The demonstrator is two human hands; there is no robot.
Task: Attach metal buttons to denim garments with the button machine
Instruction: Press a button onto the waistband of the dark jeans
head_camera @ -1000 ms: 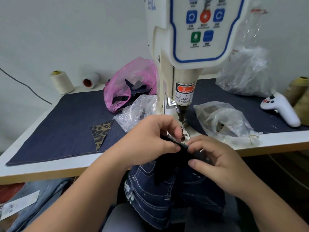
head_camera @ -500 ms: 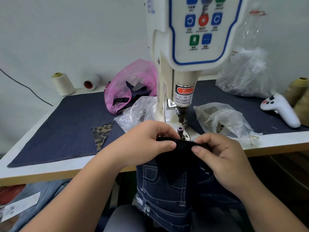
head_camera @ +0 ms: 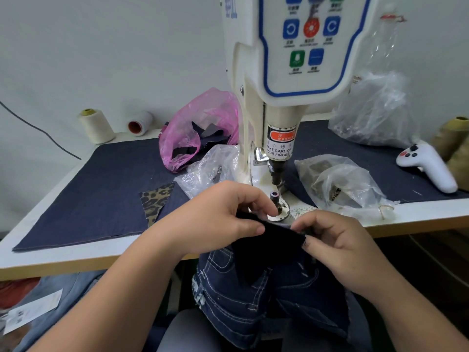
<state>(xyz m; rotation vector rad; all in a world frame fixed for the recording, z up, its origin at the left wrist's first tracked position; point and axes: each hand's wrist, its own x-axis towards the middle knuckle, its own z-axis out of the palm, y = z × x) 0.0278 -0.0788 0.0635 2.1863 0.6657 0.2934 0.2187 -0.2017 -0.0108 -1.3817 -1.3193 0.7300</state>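
A cream button machine [head_camera: 294,80] with a blue-edged control panel stands at the table's middle. Its punch [head_camera: 278,174] hangs above a round metal die [head_camera: 280,212] at the front edge. A dark denim garment [head_camera: 253,288] with white stitching hangs from the table edge into my lap. My left hand [head_camera: 220,214] pinches the garment's dark top edge [head_camera: 276,233] just left of the die. My right hand [head_camera: 335,240] pinches the same edge on the right. The edge sits just in front of the die.
Clear plastic bags [head_camera: 340,181] of small parts lie right and left of the machine, with a pink bag [head_camera: 198,128] behind. A white handheld controller [head_camera: 429,166], thread cones [head_camera: 95,125] and a leopard-print scrap [head_camera: 156,199] lie on the denim-covered table [head_camera: 88,189].
Both hands have lifted the garment's dark edge up and forward to the die. The fingers now spread the edge flatter between them.
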